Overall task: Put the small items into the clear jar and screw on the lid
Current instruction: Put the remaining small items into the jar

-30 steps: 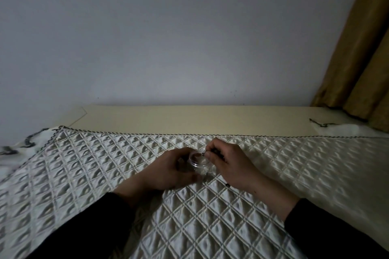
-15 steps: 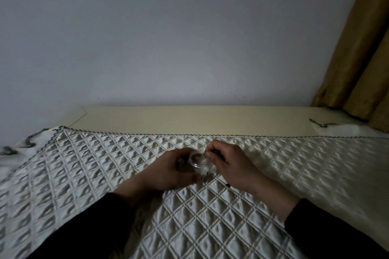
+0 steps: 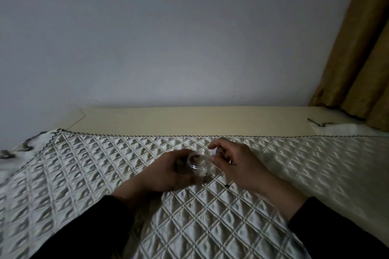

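Observation:
The small clear jar (image 3: 197, 163) stands open-mouthed on the quilt, with my left hand (image 3: 168, 174) wrapped around its left side and base. My right hand (image 3: 233, 166) is just to the right of the jar's rim, its fingers curled and its index fingertip and thumb slightly apart. Faint pale glints show among its fingers, and I cannot tell whether they are something held. One tiny dark item (image 3: 227, 185) lies on the quilt below my right hand. The jar's contents are too dim to make out.
A white diamond-quilted cover (image 3: 105, 174) spreads over the surface. Behind it runs a cream ledge (image 3: 189, 120) against a grey wall. A brown curtain (image 3: 362, 48) hangs at the right.
My right hand has drawn back a little to the right, off the jar's mouth, and its pinch has loosened. My left hand and the jar have stayed in place.

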`<state>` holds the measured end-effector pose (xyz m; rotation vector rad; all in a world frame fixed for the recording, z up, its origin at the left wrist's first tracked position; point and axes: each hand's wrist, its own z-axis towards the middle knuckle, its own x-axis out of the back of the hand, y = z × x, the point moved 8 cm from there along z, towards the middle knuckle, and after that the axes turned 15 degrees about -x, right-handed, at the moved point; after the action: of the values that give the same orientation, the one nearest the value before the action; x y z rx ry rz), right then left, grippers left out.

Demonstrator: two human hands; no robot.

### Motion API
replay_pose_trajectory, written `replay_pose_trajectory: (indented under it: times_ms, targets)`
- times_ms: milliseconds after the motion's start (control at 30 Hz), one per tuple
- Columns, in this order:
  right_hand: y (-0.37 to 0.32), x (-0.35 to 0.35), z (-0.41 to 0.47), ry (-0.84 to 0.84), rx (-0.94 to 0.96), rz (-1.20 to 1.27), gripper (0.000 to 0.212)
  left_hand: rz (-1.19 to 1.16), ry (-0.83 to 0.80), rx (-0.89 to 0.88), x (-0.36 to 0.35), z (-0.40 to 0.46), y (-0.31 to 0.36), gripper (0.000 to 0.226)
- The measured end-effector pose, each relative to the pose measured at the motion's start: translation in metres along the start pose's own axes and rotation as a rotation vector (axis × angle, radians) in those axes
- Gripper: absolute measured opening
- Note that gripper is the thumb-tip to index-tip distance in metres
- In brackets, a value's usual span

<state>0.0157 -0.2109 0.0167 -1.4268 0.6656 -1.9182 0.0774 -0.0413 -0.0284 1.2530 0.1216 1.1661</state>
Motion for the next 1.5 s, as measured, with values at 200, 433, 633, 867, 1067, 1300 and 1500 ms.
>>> replay_pose_trajectory:
  times_ms: [200,433,633,867,1067,1300,1500]
  targets:
    - [0.026,0.007,-0.006,-0.17,-0.157,-0.404,0.089,0.034,-0.016,-0.002,0.003,0.0,-0.008,0.061]
    - [0.029,-0.011,-0.013,-0.239,-0.131,-0.612,0.098,-0.002,-0.015,0.003,0.002,0.0,-0.01,0.066]
    - [0.033,-0.016,-0.009,-0.207,-0.096,-0.586,0.083,0.069,-0.026,0.001,0.003,0.0,-0.01,0.057]
    - [0.028,-0.021,-0.009,-0.145,-0.005,-0.522,0.057,0.087,-0.011,0.007,0.005,0.001,-0.016,0.052]
    - [0.026,-0.024,-0.009,-0.129,0.012,-0.469,0.036,0.106,-0.009,0.0,0.005,0.001,-0.015,0.057]
    - [0.025,-0.026,-0.008,-0.117,0.007,-0.438,0.019,0.162,-0.008,-0.016,0.007,0.001,-0.01,0.054]
    - [0.02,-0.027,-0.008,-0.089,0.043,-0.477,0.015,0.136,-0.003,-0.033,0.006,0.001,-0.009,0.055]
